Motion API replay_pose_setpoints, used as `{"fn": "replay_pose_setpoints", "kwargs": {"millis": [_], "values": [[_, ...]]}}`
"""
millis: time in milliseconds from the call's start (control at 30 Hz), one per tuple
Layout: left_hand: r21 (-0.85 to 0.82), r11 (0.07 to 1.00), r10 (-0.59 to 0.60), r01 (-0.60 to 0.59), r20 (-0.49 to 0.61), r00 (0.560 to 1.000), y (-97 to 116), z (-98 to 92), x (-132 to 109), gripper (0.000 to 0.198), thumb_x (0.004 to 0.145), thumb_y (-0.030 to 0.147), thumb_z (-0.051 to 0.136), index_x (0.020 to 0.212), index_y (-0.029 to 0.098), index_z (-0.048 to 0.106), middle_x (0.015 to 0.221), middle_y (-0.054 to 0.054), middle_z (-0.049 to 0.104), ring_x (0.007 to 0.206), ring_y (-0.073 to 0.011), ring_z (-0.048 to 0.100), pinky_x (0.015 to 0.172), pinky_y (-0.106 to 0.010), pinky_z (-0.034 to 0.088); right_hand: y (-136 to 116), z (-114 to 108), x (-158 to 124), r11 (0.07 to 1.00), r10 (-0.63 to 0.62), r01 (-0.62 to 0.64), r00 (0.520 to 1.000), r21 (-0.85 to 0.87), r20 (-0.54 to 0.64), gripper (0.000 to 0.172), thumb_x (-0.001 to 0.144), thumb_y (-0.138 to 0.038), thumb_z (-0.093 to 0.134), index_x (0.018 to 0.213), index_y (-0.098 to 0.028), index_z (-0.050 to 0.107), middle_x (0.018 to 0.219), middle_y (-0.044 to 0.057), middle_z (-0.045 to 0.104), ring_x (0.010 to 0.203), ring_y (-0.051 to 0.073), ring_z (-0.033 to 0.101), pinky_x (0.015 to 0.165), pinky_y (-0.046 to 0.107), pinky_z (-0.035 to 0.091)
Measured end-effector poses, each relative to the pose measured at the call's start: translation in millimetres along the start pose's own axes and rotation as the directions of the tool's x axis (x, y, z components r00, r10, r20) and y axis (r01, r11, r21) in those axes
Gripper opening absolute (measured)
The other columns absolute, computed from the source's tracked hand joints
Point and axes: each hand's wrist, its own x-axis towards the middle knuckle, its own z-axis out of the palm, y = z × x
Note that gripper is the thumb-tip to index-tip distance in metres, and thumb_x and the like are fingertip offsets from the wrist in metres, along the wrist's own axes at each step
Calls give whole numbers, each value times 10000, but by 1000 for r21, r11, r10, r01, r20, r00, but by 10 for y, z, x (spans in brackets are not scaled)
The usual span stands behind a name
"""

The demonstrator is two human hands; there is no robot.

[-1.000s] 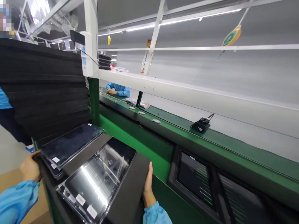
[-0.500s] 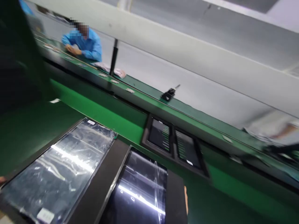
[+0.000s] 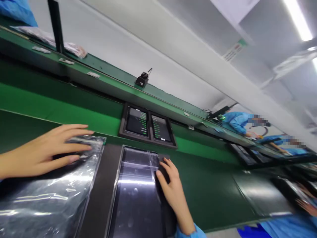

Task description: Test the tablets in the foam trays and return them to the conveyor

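Note:
Two flat glossy panels lie side by side in a black foam tray (image 3: 99,185). The left panel (image 3: 56,201) is covered in wrinkled clear film. Over its far end my left hand (image 3: 59,148) is spread flat, fingers apart and pointing right; whether it touches the film I cannot tell. The right panel (image 3: 136,195) is dark and smooth, with a bright light streak across it. My right hand (image 3: 170,181) rests at this panel's right edge and the tray's rim, fingers loosely extended, holding nothing I can see.
Behind the tray sits a black frame (image 3: 148,134) with two dark screens showing green marks. A green shelf (image 3: 160,97) carries a small black device (image 3: 142,79). Co-workers in blue (image 3: 235,120) sit beyond it. At the lower right, a co-worker's hands (image 3: 307,206) are beside another panel.
My view has swung to the right. Both hands, barely visible at the tray's edges before, now lie over the panels: the left over the filmed one, the right at the dark one's edge.

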Motion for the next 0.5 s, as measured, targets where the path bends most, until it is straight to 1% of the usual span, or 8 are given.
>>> {"fn": "replay_pose_setpoints", "kwargs": {"millis": [33, 67, 100, 167, 233, 300, 400, 500], "values": [[-24, 996, 92, -89, 132, 987, 23, 33, 231, 356, 871, 603, 582, 1060, 366, 769, 1420, 25, 596, 1418, -307, 436, 1202, -500, 346, -53, 66, -5, 999, -37, 37, 999, -27, 8, 404, 807, -531, 724, 1100, -258, 772, 1390, 105, 642, 1423, 342, 451, 1205, 576, 313], [-61, 988, 154, -144, 255, 955, 36, 84, 431, 368, 889, 594, 551, 1074, 364, 770, 1458, 24, 569, 1431, -308, 422, 1208, -512, 327, -83, 120, -8, 997, -55, 55, 998, -47, 15, 387, 819, -504, 718, 1108, -251, 767, 1393, 112, 638, 1438, 343, 432, 1202, 590, 311], [-96, 984, 177, -153, 346, 921, 35, 147, 590, 387, 910, 585, 517, 1094, 353, 767, 1483, 16, 548, 1421, -303, 439, 1201, -517, 331, -91, 158, -7, 997, -60, 61, 998, -57, 19, 374, 833, -483, 707, 1117, -245, 761, 1392, 118, 638, 1446, 342, 422, 1199, 599, 312], [-140, 985, 149, -97, 431, 890, -16, 285, 771, 424, 934, 588, 465, 1098, 337, 766, 1473, 4, 562, 1349, -279, 525, 1173, -494, 370, -68, 192, 0, 997, -51, 52, 999, -60, 16, 349, 847, -453, 695, 1117, -241, 756, 1380, 121, 646, 1442, 338, 429, 1194, 596, 321], [-159, 985, 132, -65, 457, 880, -105, 398, 805, 458, 922, 616, 454, 1076, 323, 771, 1428, -4, 603, 1276, -267, 590, 1149, -475, 400, -33, 198, 8, 997, -50, 50, 999, -53, 5, 324, 832, -431, 717, 1093, -243, 756, 1371, 114, 652, 1434, 336, 440, 1192, 580, 330], [-159, 986, 123, -58, 438, 890, -184, 463, 769, 489, 893, 651, 466, 1065, 312, 774, 1387, -7, 634, 1239, -268, 614, 1138, -472, 410, -16, 211, 9, 998, -52, 51, 998, -46, -19, 298, 811, -416, 740, 1056, -246, 756, 1355, 109, 661, 1418, 336, 457, 1186, 569, 341], [-151, 987, 108, -50, 412, 905, -222, 490, 717, 526, 872, 681, 462, 1083, 312, 771, 1367, -1, 649, 1227, -270, 617, 1135, -470, 410, -21, 254, -8, 998, -41, 39, 997, -39, -63, 272, 819, -421, 732, 1023, -240, 739, 1347, 114, 658, 1400, 332, 473, 1172, 564, 354], [-137, 989, 114, -61, 421, 900, -199, 495, 722, 533, 885, 679, 443, 1106, 319, 767, 1387, 1, 635, 1265, -269, 593, 1160, -472, 376, -29, 289, -34, 998, -38, 34, 995, -44, -92, 247, 835, -432, 719, 983, -234, 723, 1335, 120, 657, 1405, 328, 461, 1163, 556, 361]]}}
